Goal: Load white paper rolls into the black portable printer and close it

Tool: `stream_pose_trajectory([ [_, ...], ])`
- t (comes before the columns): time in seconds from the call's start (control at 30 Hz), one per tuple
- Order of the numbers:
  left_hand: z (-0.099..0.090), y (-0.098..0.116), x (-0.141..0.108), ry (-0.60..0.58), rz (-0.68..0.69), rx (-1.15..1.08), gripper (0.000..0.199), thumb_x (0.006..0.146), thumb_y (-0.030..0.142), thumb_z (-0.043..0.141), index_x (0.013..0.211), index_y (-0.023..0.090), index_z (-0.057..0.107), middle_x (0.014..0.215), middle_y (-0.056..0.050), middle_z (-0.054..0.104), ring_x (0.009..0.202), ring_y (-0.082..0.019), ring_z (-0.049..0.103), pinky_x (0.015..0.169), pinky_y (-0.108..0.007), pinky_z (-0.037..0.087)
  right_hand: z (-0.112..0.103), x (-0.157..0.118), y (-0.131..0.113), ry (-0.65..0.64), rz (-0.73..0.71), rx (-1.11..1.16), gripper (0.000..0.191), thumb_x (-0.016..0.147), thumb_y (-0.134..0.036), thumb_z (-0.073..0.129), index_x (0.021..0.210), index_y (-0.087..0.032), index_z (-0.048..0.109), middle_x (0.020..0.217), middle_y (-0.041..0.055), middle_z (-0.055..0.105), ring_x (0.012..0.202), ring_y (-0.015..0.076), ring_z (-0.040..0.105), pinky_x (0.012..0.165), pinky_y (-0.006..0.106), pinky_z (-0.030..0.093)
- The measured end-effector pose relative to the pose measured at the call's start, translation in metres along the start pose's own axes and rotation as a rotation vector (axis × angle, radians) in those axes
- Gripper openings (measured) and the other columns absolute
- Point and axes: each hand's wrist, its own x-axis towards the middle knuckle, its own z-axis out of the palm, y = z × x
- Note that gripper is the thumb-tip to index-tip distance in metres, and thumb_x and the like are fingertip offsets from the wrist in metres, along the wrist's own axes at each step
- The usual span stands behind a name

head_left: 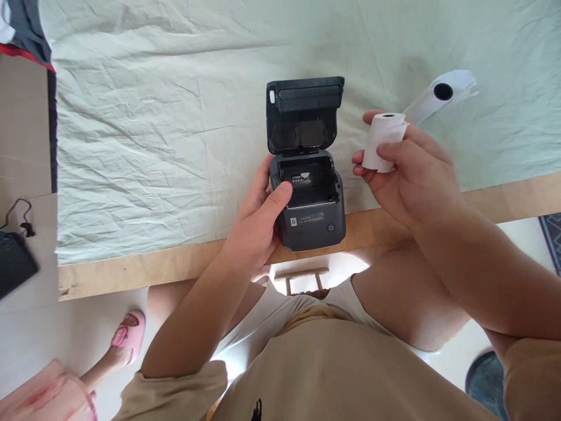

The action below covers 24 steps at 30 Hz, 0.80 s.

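Pale cloth [175, 117] backs left grip [258, 228] clasping a printer's [313, 231] side and right grip [416, 175] pinching a paper roll [379, 137].

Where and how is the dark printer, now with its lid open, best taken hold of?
I would grip the printer by its left side, coming from the left, as the left hand does: it looks boxy and firm there. The raised lid would likely make a poorer grip, since it hinges at the far edge and might swing.
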Motion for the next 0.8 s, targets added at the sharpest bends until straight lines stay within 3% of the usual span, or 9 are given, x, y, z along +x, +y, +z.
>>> stream_pose_trajectory([
  [0.13, 0.003, 0.003, 0.001, -0.024, -0.007, -0.012, 0.066, 0.107, 0.051, 0.072, 0.169, 0.04, 0.051, 0.17, -0.001, 0.07, 0.166, -0.035, 0.061, 0.129, -0.054, 0.063, 0.006, -0.012, -0.016, -0.035, -0.266, -0.13, 0.039, 0.1, -0.031, 0.079, 0.137, -0.043, 0.078, 0.113, -0.0011, 0.076, 0.098, 0.0223, 0.08, 0.096, 0.046, 0.07],
  [0.23, 0.005, 0.002, 0.002, -0.051, -0.012, -0.026, 0.069, 0.107, 0.049, 0.071, 0.171, 0.041, 0.047, 0.166, -0.001, 0.073, 0.16, -0.034, 0.067, 0.126, -0.051, 0.066, 0.014, -0.02, -0.035, -0.108, -0.502, -0.345, 0.041, 0.101, -0.031, 0.079, 0.14, -0.043, 0.079, 0.129, 0.0005, 0.08, 0.111, 0.0259, 0.081, 0.103, 0.048, 0.068],
  [0.3, 0.006, 0.001, 0.003, -0.06, -0.002, -0.04, 0.073, 0.107, 0.049, 0.071, 0.174, 0.041, 0.043, 0.164, -0.002, 0.074, 0.158, -0.033, 0.068, 0.126, -0.05, 0.066, 0.021, -0.022, -0.044, -0.153, -0.573, -0.508, 0.04, 0.097, -0.031, 0.081, 0.136, -0.04, 0.08, 0.129, 0.0012, 0.082, 0.114, 0.0283, 0.08, 0.105, 0.049, 0.068],
  [0.43, 0.006, -0.001, 0.003, -0.056, 0.023, -0.05, 0.076, 0.107, 0.048, 0.07, 0.176, 0.036, 0.041, 0.162, -0.006, 0.076, 0.159, -0.035, 0.068, 0.128, -0.05, 0.064, 0.034, -0.017, -0.042, -0.197, -0.558, -0.7, 0.023, 0.095, -0.032, 0.081, 0.117, -0.036, 0.08, 0.108, 0.0022, 0.082, 0.099, 0.0287, 0.077, 0.098, 0.05, 0.067],
  [0.53, 0.004, -0.002, 0.002, -0.063, 0.04, -0.049, 0.072, 0.107, 0.05, 0.072, 0.173, 0.038, 0.047, 0.161, -0.003, 0.077, 0.157, -0.034, 0.07, 0.124, -0.046, 0.066, 0.035, -0.013, -0.032, -0.206, -0.578, -0.748, 0.016, 0.094, -0.03, 0.079, 0.109, -0.036, 0.079, 0.108, 0.0023, 0.083, 0.096, 0.0286, 0.076, 0.095, 0.05, 0.066],
  [0.63, 0.002, -0.003, 0.001, -0.1, 0.059, -0.057, 0.071, 0.106, 0.052, 0.077, 0.171, 0.04, 0.051, 0.162, 0.001, 0.075, 0.158, -0.034, 0.069, 0.12, -0.043, 0.069, 0.032, -0.01, -0.022, -0.236, -0.609, -0.762, 0.016, 0.095, -0.029, 0.077, 0.11, -0.037, 0.081, 0.115, 0.002, 0.086, 0.103, 0.0319, 0.079, 0.102, 0.056, 0.064],
  [0.8, 0.001, -0.005, -0.001, -0.101, 0.081, -0.044, 0.063, 0.108, 0.051, 0.076, 0.166, 0.041, 0.057, 0.168, 0.002, 0.071, 0.162, -0.031, 0.065, 0.123, -0.043, 0.066, 0.03, -0.005, -0.011, -0.274, -0.545, -0.685, 0.013, 0.102, -0.036, 0.074, 0.11, -0.038, 0.085, 0.126, 0.0006, 0.087, 0.125, 0.0351, 0.081, 0.121, 0.063, 0.059],
])
